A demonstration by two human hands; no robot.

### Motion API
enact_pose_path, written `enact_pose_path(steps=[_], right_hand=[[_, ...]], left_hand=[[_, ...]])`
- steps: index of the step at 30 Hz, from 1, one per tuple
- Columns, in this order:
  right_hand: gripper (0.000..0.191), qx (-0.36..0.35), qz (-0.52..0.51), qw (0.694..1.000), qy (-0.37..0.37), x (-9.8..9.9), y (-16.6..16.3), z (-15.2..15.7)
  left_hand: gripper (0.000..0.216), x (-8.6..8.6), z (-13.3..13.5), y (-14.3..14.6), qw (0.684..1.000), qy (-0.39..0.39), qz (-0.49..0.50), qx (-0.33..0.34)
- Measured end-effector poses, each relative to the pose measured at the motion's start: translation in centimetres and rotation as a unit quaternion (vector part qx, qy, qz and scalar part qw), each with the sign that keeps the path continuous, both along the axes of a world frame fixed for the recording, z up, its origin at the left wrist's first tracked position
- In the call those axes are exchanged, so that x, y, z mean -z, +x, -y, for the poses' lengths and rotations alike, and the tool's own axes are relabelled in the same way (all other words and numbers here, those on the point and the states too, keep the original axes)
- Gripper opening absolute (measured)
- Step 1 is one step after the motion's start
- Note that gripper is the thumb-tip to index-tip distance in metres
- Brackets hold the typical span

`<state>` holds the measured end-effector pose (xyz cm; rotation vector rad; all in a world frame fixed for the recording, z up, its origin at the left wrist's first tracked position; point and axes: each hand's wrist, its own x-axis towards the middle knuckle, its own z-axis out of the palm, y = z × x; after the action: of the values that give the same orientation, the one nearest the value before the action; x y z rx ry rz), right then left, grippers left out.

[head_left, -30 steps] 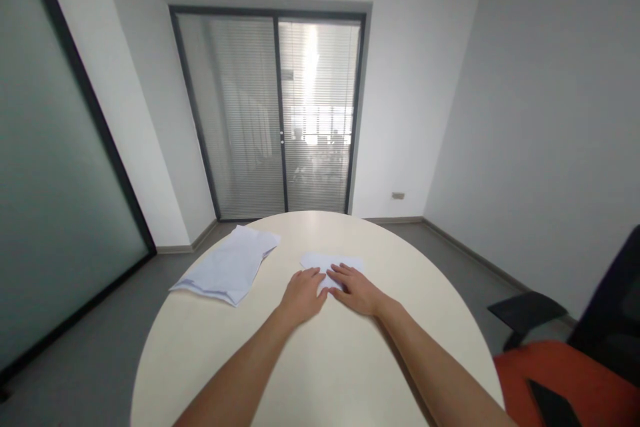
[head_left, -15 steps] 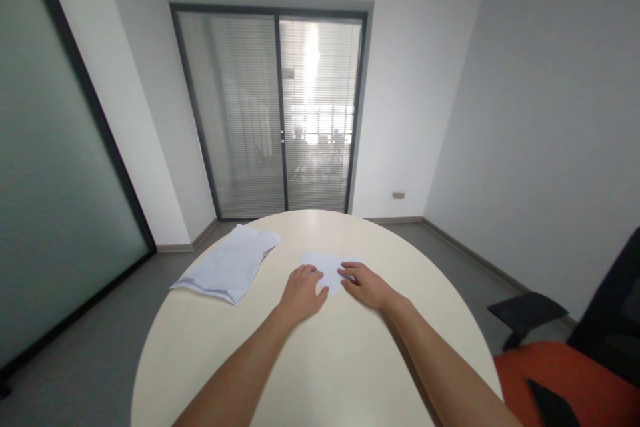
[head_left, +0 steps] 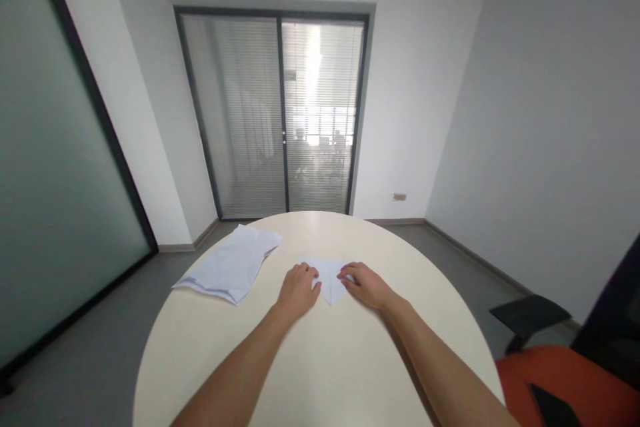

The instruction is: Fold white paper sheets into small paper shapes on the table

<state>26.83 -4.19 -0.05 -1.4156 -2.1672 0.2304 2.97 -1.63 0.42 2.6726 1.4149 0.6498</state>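
A white sheet of paper (head_left: 330, 278), folded to a point that faces me, lies on the round cream table (head_left: 320, 360). My left hand (head_left: 297, 288) presses on its left edge with the fingers curled down. My right hand (head_left: 365, 283) rests on its right edge, fingertips bent onto the paper. The two hands sit either side of the pointed fold, a little apart.
A loose stack of white paper sheets (head_left: 230, 265) lies at the table's far left edge. An orange and black chair (head_left: 575, 373) stands at the right. Glass sliding doors with blinds (head_left: 280, 113) are beyond the table.
The paper has gone from a wider flat shape to a narrower pointed fold. My hands have drawn slightly apart to its left and right edges.
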Motion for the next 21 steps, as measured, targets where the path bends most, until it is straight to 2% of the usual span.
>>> enact_pose_path(steps=[9, 21], right_hand=[[0.024, 0.000, -0.001, 1.000, -0.011, -0.44, -0.07, 0.40], [0.022, 0.001, 0.002, 1.000, -0.025, -0.42, -0.16, 0.38]], left_hand=[[0.017, 0.19, -0.83, -0.41, 1.000, 0.009, -0.007, -0.002], [0.020, -0.36, -0.46, -0.43, 0.999, -0.001, 0.017, 0.041]])
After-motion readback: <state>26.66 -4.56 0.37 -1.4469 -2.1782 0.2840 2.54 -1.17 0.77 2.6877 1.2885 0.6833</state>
